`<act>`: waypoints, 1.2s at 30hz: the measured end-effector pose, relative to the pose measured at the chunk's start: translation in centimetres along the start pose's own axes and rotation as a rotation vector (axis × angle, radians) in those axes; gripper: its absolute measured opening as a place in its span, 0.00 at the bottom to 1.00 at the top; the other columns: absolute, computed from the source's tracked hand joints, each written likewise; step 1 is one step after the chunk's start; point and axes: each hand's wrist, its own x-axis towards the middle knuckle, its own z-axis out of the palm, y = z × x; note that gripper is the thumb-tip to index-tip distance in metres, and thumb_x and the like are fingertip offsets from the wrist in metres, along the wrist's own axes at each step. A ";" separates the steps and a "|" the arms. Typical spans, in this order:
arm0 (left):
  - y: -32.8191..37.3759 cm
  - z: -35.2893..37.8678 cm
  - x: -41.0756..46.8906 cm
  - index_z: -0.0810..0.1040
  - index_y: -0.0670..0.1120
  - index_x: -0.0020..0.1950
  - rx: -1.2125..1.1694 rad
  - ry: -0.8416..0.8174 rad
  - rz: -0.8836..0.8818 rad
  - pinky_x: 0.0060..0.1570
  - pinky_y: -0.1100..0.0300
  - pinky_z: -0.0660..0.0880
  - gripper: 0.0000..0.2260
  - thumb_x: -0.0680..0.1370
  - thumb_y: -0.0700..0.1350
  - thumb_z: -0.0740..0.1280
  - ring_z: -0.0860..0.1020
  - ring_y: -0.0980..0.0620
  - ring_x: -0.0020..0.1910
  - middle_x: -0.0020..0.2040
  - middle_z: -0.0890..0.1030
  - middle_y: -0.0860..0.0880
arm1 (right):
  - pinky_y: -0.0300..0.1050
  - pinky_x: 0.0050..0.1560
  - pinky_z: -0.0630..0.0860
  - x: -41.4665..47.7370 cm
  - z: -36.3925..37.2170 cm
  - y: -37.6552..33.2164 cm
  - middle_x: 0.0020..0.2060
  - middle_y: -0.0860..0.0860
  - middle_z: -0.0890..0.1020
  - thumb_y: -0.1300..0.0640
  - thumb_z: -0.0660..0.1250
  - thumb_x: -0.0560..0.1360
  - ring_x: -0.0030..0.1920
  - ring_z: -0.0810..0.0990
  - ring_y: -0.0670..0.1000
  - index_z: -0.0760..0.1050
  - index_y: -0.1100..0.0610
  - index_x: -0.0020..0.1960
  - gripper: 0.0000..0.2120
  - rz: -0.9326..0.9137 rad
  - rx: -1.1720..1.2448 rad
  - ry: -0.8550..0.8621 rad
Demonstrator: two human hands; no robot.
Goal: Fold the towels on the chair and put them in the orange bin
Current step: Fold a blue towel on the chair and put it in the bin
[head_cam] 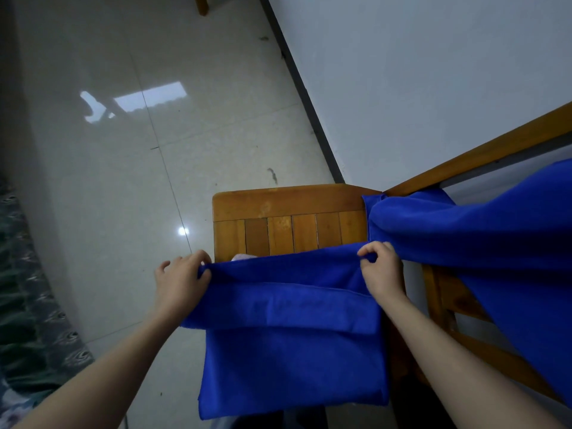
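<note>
A blue towel point(291, 335) hangs in front of me over the near part of the wooden chair seat point(288, 215), its top part folded over into a flap. My left hand point(181, 280) pinches its upper left corner. My right hand point(382, 270) pinches the upper right corner. A second blue towel point(483, 243) is draped over the chair's backrest rail point(483, 156) on the right. A small patch of pale cloth point(244, 257) peeks out on the seat behind the held towel. No orange bin is in view.
Glossy tiled floor point(148, 156) spreads to the left and beyond the chair. A white wall point(418, 72) with a dark skirting runs along the right. Patterned fabric point(28, 305) lies at the left edge. A wooden furniture leg point(201, 4) stands at the top.
</note>
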 end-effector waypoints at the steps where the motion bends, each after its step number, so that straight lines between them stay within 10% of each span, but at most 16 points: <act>1: 0.4 -0.3 0.5 0.76 0.48 0.53 -0.046 0.074 -0.023 0.63 0.49 0.59 0.07 0.78 0.41 0.60 0.75 0.47 0.52 0.47 0.80 0.49 | 0.28 0.48 0.64 0.5 0.0 -0.4 0.51 0.57 0.73 0.72 0.61 0.74 0.51 0.72 0.50 0.76 0.63 0.48 0.09 -0.018 -0.017 0.039; 6: 1.5 0.1 2.3 0.60 0.52 0.74 -0.069 0.055 -0.129 0.67 0.45 0.57 0.26 0.77 0.51 0.64 0.57 0.42 0.71 0.74 0.60 0.44 | 0.41 0.65 0.64 1.3 1.0 -1.4 0.71 0.56 0.61 0.66 0.62 0.76 0.69 0.63 0.54 0.65 0.60 0.70 0.23 -0.060 -0.162 0.024; 10: 0.4 1.8 1.1 0.53 0.51 0.76 -0.124 -0.113 -0.154 0.68 0.44 0.59 0.29 0.78 0.50 0.61 0.56 0.42 0.73 0.76 0.55 0.47 | 0.47 0.69 0.62 -0.7 1.9 0.6 0.73 0.55 0.59 0.61 0.62 0.77 0.72 0.59 0.54 0.64 0.56 0.71 0.23 -0.096 -0.272 -0.101; 21: 0.4 2.2 2.3 0.54 0.49 0.75 -0.418 -0.153 -0.306 0.62 0.42 0.68 0.30 0.77 0.52 0.63 0.69 0.40 0.66 0.71 0.66 0.41 | 0.43 0.59 0.69 -1.0 1.8 1.9 0.65 0.54 0.66 0.57 0.62 0.78 0.63 0.68 0.53 0.56 0.56 0.75 0.28 -0.014 -0.484 -0.125; 25: 0.0 1.9 2.6 0.67 0.39 0.69 -0.737 -0.070 -0.558 0.53 0.51 0.72 0.22 0.76 0.42 0.66 0.73 0.40 0.60 0.65 0.72 0.38 | 0.36 0.52 0.69 -1.1 1.6 1.3 0.63 0.55 0.65 0.66 0.62 0.76 0.49 0.69 0.46 0.57 0.57 0.74 0.29 0.060 -0.297 -0.093; 32: -0.8 0.5 2.0 0.71 0.42 0.64 -1.076 -0.014 -0.586 0.45 0.54 0.72 0.21 0.73 0.28 0.64 0.75 0.45 0.47 0.49 0.77 0.40 | 0.38 0.53 0.68 -0.4 1.0 0.8 0.60 0.59 0.71 0.72 0.62 0.73 0.60 0.73 0.56 0.68 0.58 0.68 0.25 0.200 -0.025 -0.062; 36: -2.0 0.2 1.0 0.76 0.41 0.54 -1.126 -0.100 -0.489 0.41 0.57 0.73 0.13 0.72 0.28 0.65 0.77 0.48 0.40 0.37 0.81 0.48 | 0.31 0.38 0.70 -0.9 0.5 0.4 0.46 0.54 0.74 0.73 0.63 0.73 0.41 0.73 0.47 0.71 0.60 0.65 0.22 0.228 0.144 -0.013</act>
